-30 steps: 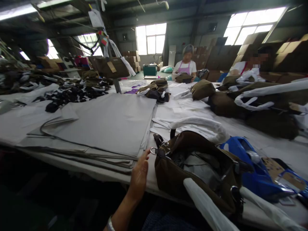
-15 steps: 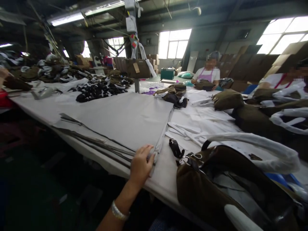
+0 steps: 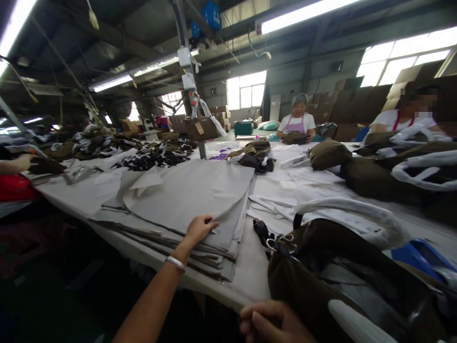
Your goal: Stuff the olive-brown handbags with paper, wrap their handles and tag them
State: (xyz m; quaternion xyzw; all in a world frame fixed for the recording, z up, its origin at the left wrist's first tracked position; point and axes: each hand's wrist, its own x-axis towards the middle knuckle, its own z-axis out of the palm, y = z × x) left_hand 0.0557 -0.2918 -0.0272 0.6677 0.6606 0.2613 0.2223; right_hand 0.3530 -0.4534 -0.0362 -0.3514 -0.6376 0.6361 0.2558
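My left hand [image 3: 200, 229], with a bracelet on the wrist, pinches the near edge of the top grey-white paper sheet [image 3: 200, 190]. The sheet bulges up, and its far left part is curled and folded over. Beneath it lies a stack of similar sheets [image 3: 228, 269] along the table's front edge. Low in the view, my right hand [image 3: 273, 321] is in front of the table edge with its fingers curled together; whether they hold anything is hidden. Right beside it stands an open brown bag [image 3: 296, 281] with a grey lining and a handle wrapped in white [image 3: 350, 209].
White strips [image 3: 271, 205] lie right of the stack. More brown bags [image 3: 328, 153] fill the table's right side. A post [image 3: 202, 150] rises behind the paper, near a black heap [image 3: 153, 159]. Two people [image 3: 296, 124] work across the table; another person's hand [image 3: 23, 163] shows at far left.
My left hand has moved left and now pinches the top sheet, which has lifted and curled. My right hand has come into view at the bottom. The camera view has tilted up.
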